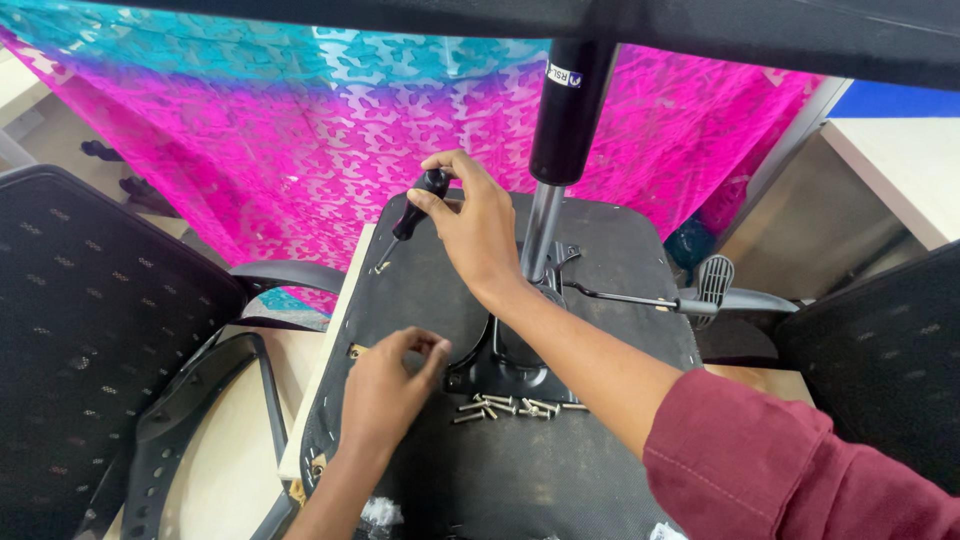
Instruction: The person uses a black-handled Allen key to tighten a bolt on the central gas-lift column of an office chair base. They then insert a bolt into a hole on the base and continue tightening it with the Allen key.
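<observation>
The right forearm, in a maroon sleeve (800,470), crosses the upturned seat base (560,480) from the lower right. The right hand (475,225) has its grip closed on a black-handled screwdriver (418,205), tip set at the base's left edge. The left hand (385,390) rests on the base with fingertips pinched; whether they hold a screw cannot be told. Loose screws (515,406) lie on the base below the central mechanism plate (505,365). The step in hand appears to be driving a fastener; the next move calls for steady downward pressure. The right wrist is bent, fingers wrapped from above.
</observation>
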